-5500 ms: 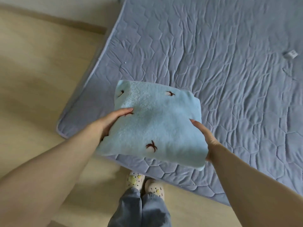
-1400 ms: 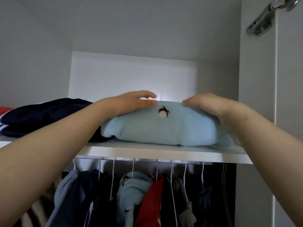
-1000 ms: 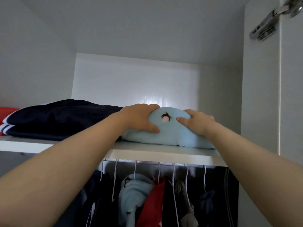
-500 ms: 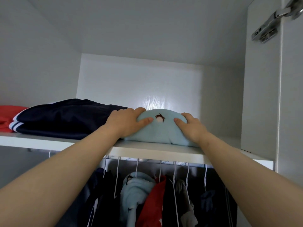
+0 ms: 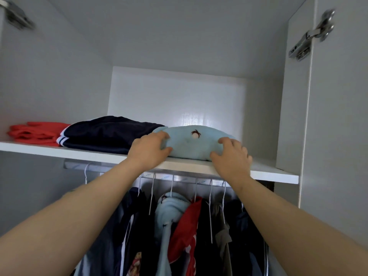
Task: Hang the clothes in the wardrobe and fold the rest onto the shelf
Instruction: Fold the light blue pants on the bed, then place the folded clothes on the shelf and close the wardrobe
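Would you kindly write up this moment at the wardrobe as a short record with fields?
Item in hand: light blue folded cloth, lying on the shelf
Left hand: grips the cloth's left end
Right hand: grips the cloth's right end
Neighbour: navy folded garment, touching the cloth's left side
Far left: red folded garment
Below the shelf: hanging clothes on white hangers
Stage: cloth on the shelf, not yet let go
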`<state>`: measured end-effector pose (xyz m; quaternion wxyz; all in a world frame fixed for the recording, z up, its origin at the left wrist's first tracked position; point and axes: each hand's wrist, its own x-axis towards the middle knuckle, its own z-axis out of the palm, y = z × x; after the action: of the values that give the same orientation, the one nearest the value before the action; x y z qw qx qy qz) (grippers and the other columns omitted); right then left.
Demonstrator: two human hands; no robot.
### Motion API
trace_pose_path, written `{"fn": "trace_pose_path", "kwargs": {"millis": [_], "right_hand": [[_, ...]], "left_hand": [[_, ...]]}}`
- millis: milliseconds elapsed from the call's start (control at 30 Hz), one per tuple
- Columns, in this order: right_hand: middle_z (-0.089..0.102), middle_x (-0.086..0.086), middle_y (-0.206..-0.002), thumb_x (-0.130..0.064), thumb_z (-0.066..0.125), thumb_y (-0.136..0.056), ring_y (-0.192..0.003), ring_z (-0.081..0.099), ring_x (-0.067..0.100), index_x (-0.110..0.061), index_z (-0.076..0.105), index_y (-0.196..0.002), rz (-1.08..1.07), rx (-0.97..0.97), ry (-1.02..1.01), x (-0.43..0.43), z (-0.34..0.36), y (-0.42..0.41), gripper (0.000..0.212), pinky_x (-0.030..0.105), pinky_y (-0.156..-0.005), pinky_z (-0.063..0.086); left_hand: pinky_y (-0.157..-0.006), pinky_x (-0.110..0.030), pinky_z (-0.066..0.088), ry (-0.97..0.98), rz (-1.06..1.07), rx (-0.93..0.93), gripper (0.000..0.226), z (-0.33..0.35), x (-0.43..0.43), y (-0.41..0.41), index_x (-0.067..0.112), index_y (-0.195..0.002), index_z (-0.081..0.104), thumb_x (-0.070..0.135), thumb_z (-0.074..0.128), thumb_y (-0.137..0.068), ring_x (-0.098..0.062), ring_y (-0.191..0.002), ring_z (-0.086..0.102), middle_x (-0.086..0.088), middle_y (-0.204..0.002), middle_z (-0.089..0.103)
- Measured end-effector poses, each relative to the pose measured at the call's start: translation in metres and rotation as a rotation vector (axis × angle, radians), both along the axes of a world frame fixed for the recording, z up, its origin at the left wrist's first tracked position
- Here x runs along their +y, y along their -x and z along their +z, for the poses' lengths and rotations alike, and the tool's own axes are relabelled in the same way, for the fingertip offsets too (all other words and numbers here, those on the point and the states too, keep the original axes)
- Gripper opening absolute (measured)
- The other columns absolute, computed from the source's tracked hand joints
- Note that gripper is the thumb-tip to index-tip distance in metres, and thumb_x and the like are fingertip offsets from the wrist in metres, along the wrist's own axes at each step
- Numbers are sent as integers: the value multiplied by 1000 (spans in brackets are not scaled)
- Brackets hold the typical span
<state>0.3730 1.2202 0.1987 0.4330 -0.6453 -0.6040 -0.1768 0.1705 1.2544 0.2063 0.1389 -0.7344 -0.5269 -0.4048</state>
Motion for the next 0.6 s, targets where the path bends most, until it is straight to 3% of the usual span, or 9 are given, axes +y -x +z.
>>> {"fn": "trace_pose_path", "kwargs": {"millis": [167, 267, 467, 533, 600], "right_hand": [[50, 7, -125, -26, 49, -88, -110, 46, 28, -20, 50, -123, 149, 114, 25, -47, -16, 26, 35, 36, -89, 34], [50, 6, -122, -24, 51, -89, -108, 49, 26, -18, 51, -120, 266, 197, 56, -84, -27, 53, 32, 35, -91, 40], [47, -1, -104, -20, 53, -89, -87, 45, 13, -14, 54, -107, 372, 328, 59, -156, -53, 120, 19, 20, -66, 28], [47, -5, -97, -20, 53, -90, -78, 45, 9, -17, 53, -103, 386, 374, 82, -184, -64, 150, 13, 19, -57, 28], [46, -11, -89, -20, 53, -90, -73, 44, 2, -20, 51, -97, 403, 384, 119, -209, -74, 174, 8, 10, -53, 28]], "left_hand": [[-94, -38, 43, 20, -103, -211, 28, -17, -52, 17, 21, -114, 59, 35, 52, -91, -21, -106, 57, 2, -112, 63], [-82, -29, 46, 55, -170, -275, 20, -27, -87, 37, 21, -106, 61, 30, 54, -90, -16, -96, 58, 8, -100, 63], [-78, -28, 48, 146, -262, -284, 7, -55, -157, 90, 30, -94, 58, 32, 53, -90, -13, -87, 58, 10, -91, 62], [-74, -26, 45, 167, -283, -258, 5, -64, -182, 116, 31, -91, 57, 31, 52, -90, -12, -84, 59, 11, -87, 61], [-70, -22, 41, 176, -302, -271, 6, -72, -205, 136, 31, -90, 58, 30, 52, -91, -11, -80, 57, 15, -82, 59]]}}
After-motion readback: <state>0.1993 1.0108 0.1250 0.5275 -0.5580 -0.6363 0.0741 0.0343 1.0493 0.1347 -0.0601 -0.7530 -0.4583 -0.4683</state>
